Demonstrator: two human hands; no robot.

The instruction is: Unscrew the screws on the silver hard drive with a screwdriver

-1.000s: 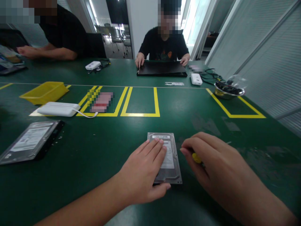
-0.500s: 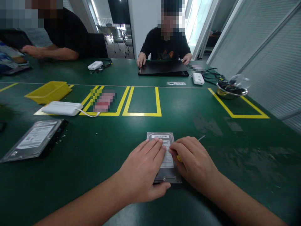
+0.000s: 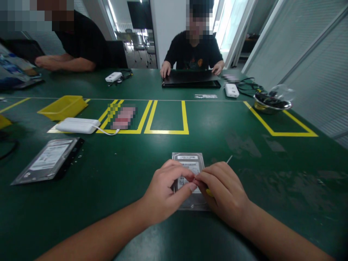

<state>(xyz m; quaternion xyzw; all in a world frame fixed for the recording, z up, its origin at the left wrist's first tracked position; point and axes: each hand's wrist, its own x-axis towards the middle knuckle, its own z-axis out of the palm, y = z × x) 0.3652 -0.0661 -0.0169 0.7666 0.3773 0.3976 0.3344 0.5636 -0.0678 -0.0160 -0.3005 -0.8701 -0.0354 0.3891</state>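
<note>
A hard drive (image 3: 194, 201) with a white label lies flat on the table below both my hands. My left hand (image 3: 163, 192) arches over its left side, thumb and forefinger brought together above the label; whatever is in that pinch is too small to make out. My right hand (image 3: 227, 190) is closed at the drive's right edge, its fingertips meeting those of the left. Tucked in the right palm is a screwdriver (image 3: 208, 192), with its yellow handle partly hidden and its thin metal shaft poking out past the knuckles.
Another hard drive (image 3: 51, 157) lies to the left, with small bits beside it. Behind it are a white power bank (image 3: 77, 125) with a cable and a yellow bin (image 3: 63, 107). A metal bowl (image 3: 272, 107) sits far right. Across the table, a person handles a black panel (image 3: 190, 78).
My left hand has gone from lying flat on the drive to a pinch against my right fingertips. The right hand keeps the screwdriver. The whole view has shifted slightly.
</note>
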